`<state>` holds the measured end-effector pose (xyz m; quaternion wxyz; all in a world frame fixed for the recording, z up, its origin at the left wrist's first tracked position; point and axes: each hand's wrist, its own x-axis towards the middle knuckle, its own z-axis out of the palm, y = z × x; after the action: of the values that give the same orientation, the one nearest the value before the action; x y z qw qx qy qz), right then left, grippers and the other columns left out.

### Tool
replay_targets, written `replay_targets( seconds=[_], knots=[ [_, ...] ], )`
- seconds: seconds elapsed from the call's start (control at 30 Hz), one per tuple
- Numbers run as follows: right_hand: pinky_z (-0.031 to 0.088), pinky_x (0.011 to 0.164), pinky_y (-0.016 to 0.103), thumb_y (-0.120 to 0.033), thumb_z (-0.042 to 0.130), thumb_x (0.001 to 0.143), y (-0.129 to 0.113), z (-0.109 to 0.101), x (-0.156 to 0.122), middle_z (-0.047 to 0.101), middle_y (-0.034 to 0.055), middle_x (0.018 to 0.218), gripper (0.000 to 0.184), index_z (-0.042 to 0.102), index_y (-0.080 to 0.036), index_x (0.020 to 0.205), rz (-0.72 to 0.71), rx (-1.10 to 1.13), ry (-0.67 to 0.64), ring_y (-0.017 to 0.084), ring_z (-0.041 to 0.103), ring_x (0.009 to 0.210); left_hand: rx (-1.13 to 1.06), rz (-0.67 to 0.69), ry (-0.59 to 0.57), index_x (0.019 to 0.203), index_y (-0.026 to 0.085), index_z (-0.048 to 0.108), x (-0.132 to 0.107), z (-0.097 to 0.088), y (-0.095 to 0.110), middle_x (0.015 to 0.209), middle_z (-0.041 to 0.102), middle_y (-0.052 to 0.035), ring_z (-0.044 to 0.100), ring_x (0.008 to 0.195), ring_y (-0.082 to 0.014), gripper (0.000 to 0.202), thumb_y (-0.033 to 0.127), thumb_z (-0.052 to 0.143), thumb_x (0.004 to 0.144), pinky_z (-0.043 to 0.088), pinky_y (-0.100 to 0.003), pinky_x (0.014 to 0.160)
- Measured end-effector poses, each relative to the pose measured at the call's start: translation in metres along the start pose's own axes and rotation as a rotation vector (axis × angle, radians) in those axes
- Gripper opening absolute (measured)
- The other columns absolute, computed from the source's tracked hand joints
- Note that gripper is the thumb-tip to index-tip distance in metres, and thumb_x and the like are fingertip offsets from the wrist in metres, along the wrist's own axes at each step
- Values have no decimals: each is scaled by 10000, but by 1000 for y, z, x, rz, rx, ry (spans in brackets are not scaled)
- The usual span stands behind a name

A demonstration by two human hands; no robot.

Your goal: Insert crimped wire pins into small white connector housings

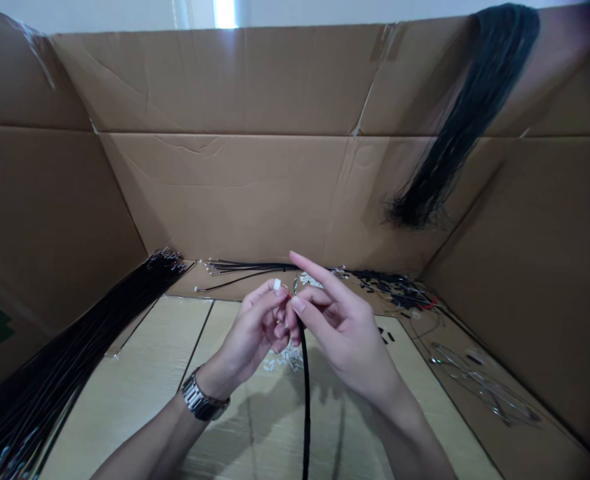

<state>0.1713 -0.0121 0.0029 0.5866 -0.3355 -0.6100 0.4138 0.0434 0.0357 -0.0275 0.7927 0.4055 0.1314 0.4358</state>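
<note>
My left hand (262,317), with a metal watch (203,397) on its wrist, pinches a small white connector (277,285) between thumb and fingers. Thin reddish and yellow wires run from the connector toward my other hand. My right hand (342,320) grips the wire end of a black sleeved cable (305,400) between thumb and fingers, its index finger stretched out upward. From there the cable hangs down toward the bottom edge of the view. Below both hands lies a pile of small white connector housings (291,359), partly hidden by the fingers.
A thick bundle of black cables (99,333) lies at the left. Along the back are finished-looking black cables (245,267) and a heap of short black pieces (395,288). Dark strands (475,113) hang over the cardboard wall (225,173). Thin metal tools (485,383) lie at right.
</note>
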Motion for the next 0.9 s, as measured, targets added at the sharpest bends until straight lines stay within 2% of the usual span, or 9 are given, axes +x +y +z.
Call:
replay_targets(
  seconds=[0.1, 0.2, 0.33, 0.4, 0.5, 0.57, 0.67, 0.77, 0.9],
  knots=[
    [569, 604, 222, -176, 538, 967, -1, 1, -1, 624, -48, 714, 496, 474, -235, 1455, 8, -37, 0, 91, 596, 611, 28, 7, 3, 827, 186, 514, 1, -2, -2, 514, 530, 73, 532, 404, -71, 236, 347, 670, 902, 392, -115, 381],
    [566, 599, 248, -203, 540, 965, -4, 1, -2, 621, -38, 716, 488, 486, -232, 1449, 17, -75, -3, 107, 600, 614, 201, 69, 10, 951, 205, 541, 2, -5, 4, 536, 524, 76, 518, 416, -84, 217, 372, 672, 904, 402, -136, 387],
    [533, 595, 263, -230, 556, 961, -5, 1, -2, 637, -21, 733, 453, 530, -231, 1413, 26, -155, 15, 115, 596, 617, 599, 347, 139, 1012, 190, 625, -2, -9, 29, 674, 558, 44, 502, 498, -75, 214, 326, 721, 876, 442, -157, 446],
    [517, 583, 262, -242, 560, 959, -5, 0, -1, 636, -19, 737, 416, 566, -235, 1375, 39, -171, 14, 112, 583, 606, 735, 467, 211, 997, 195, 662, -8, -10, 43, 671, 532, 45, 494, 514, -65, 137, 307, 676, 918, 436, -154, 482],
    [505, 581, 254, -245, 567, 956, -3, -1, -1, 639, -20, 742, 368, 602, -239, 1322, 42, -165, 6, 108, 584, 612, 865, 584, 239, 966, 217, 700, -17, -8, 54, 683, 534, 38, 498, 524, -63, 102, 300, 646, 944, 429, -161, 502],
    [503, 586, 251, -235, 566, 957, -3, -1, -1, 639, -23, 734, 338, 615, -244, 1291, 33, -165, 3, 107, 587, 615, 908, 592, 214, 967, 229, 721, -21, -6, 54, 677, 537, 31, 491, 526, -70, 138, 323, 622, 959, 429, -167, 499],
    [509, 589, 252, -225, 567, 956, -3, 0, -1, 640, -25, 724, 293, 628, -247, 1242, 28, -165, -4, 112, 596, 625, 899, 509, 149, 1002, 233, 731, -23, -4, 51, 660, 555, 22, 477, 516, -79, 168, 350, 618, 960, 412, -164, 457],
    [520, 596, 264, -228, 576, 953, -4, 1, -1, 649, -20, 728, 256, 625, -242, 1204, 28, -154, 0, 124, 612, 642, 839, 421, 101, 1017, 229, 716, -20, -2, 49, 626, 544, 33, 467, 485, -73, 151, 338, 635, 952, 404, -154, 430],
    [518, 582, 251, -212, 570, 956, -6, 0, 0, 657, -24, 725, 222, 620, -245, 1169, 38, -112, -3, 116, 614, 620, 729, 386, 70, 1056, 232, 682, -17, -3, 49, 667, 549, 37, 495, 499, -69, 157, 341, 616, 965, 441, -145, 438]
  ],
)
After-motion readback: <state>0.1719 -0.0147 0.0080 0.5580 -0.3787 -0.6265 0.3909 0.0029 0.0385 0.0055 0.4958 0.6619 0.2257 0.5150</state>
